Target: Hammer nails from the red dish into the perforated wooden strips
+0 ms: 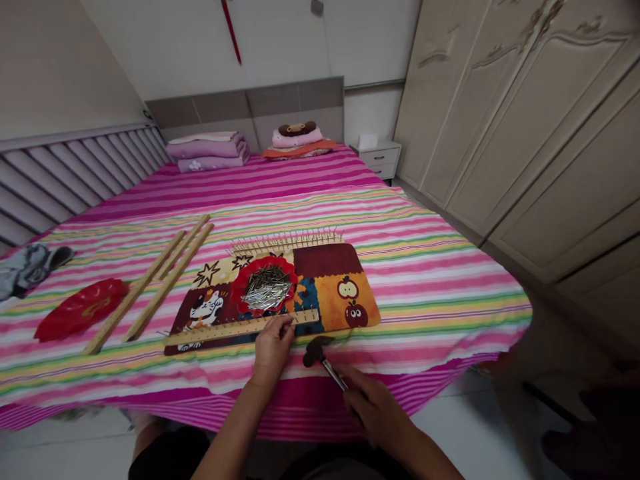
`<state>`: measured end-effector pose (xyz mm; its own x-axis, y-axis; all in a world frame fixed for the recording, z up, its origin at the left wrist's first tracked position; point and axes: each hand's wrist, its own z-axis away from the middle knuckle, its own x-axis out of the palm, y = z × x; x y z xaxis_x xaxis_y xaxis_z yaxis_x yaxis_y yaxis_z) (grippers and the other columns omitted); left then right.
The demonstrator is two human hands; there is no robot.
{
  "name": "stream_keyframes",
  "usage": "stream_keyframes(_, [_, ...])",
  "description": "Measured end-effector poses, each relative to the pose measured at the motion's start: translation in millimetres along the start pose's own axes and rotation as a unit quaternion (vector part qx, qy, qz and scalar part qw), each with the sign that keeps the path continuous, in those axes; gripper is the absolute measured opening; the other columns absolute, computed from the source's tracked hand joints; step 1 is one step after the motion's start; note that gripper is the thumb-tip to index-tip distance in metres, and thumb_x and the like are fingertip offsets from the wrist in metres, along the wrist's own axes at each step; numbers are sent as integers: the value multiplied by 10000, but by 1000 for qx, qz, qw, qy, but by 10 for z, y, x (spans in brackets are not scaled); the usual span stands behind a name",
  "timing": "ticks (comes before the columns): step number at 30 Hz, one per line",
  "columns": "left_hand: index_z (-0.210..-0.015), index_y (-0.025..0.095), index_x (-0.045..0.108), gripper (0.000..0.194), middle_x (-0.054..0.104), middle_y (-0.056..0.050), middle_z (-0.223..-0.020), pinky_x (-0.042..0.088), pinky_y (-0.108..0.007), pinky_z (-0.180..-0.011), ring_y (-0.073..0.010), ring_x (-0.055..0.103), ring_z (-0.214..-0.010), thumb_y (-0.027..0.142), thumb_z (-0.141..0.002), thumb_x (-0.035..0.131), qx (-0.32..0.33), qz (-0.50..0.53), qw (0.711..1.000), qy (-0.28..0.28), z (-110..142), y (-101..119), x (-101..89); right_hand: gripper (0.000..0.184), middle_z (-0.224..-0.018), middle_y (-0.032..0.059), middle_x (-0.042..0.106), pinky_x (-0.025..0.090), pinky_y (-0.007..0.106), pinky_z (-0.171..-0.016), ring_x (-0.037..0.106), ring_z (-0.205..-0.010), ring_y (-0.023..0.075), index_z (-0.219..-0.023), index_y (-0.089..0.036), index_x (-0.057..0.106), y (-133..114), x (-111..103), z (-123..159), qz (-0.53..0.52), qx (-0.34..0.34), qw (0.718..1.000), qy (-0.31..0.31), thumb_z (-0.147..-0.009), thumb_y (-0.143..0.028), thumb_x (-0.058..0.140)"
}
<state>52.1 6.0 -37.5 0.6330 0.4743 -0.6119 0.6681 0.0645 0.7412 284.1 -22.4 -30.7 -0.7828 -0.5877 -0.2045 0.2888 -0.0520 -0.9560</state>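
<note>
My left hand (273,341) rests against the near wooden strip (230,328), its thumb and fingertips pinched together at the strip's edge. Whatever lies between those fingertips is too small to make out. Thin nails stick up along this strip. In my right hand (373,403) is a hammer (334,375), gripped by the handle, its dark head close to the strip's right end and apart from it. Just beyond my left hand, a red scalloped dish (240,293) holds many loose nails (267,288), some silver and some brassy. Under the dish and strip lies a patterned mat (369,293).
Another wooden strip (285,243) bristling with upright nails lies along the mat's far edge. Several bare wooden strips (165,293) and a red plate (83,310) lie to the left on the striped bed (440,273). Folded bedding (210,152) sits by the headboard.
</note>
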Motion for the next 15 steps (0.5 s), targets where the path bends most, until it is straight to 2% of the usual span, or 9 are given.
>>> stream_keyframes(2, [-792, 228, 669, 170, 690, -39, -819, 476, -285, -742, -178, 625, -775, 336, -747, 544, 9, -27, 999, 15, -35, 6, -165, 507, -1006, 29, 712, 480, 312, -821, 648, -896, 196, -1247, -241, 576, 191, 56, -30, 8, -13, 1000, -4, -777, -124, 428])
stream_keyframes(4, [-795, 232, 669, 193, 690, -39, -822, 471, -283, -738, -183, 623, -780, 361, -763, 529, 6, -75, 996, 43, -157, 4, -358, 516, -1249, 49, 625, 383, 369, -995, 549, -1155, 229, -1257, -224, 573, 345, 88, -70, 4, -22, 1000, -10, -770, -122, 438])
stream_keyframes(5, [-811, 233, 671, 197, 690, -41, -839, 467, -283, -742, -186, 621, -787, 354, -767, 523, 3, -106, 993, 56, -250, 0, -448, 519, -1295, 54, 594, 347, 381, -1031, 509, -1207, 232, -1259, -212, 572, 404, 96, -89, 1, -19, 1000, -11, -768, -121, 434])
stream_keyframes(7, [-822, 231, 678, 182, 690, -48, -859, 455, -280, -745, -192, 620, -794, 308, -754, 529, -12, -185, 982, 46, -481, -15, -584, 521, -1273, 65, 610, 374, 382, -1009, 547, -1160, 234, -1251, -189, 578, 482, 99, -122, -3, -5, 1000, -6, -759, -117, 422])
stream_keyframes(9, [-775, 225, 688, 150, 693, -60, -840, 443, -275, -719, -202, 621, -786, 250, -715, 553, -31, -270, 962, -26, -719, -32, -638, 525, -1177, 57, 665, 445, 363, -918, 621, -1015, 224, -1237, -189, 587, 513, 94, -141, -7, 11, 1000, -1, -749, -111, 409])
stream_keyframes(12, [-694, 224, 692, 115, 690, -72, -748, 424, -277, -655, -218, 623, -725, 201, -649, 589, -71, -354, 924, -126, -978, -59, -578, 525, -1142, 33, 676, 452, 331, -896, 621, -999, 211, -1219, -210, 600, 510, 89, -149, -24, 3, 1000, -2, -741, -105, 411])
stream_keyframes(15, [-616, 220, 682, 105, 663, -74, -638, 403, -278, -603, -224, 616, -658, 154, -590, 605, -84, -370, 913, -151, -1085, -92, -466, 525, -1166, 33, 662, 429, 324, -925, 595, -1054, 211, -1216, -209, 603, 505, 91, -148, -36, -4, 999, -1, -738, -104, 413])
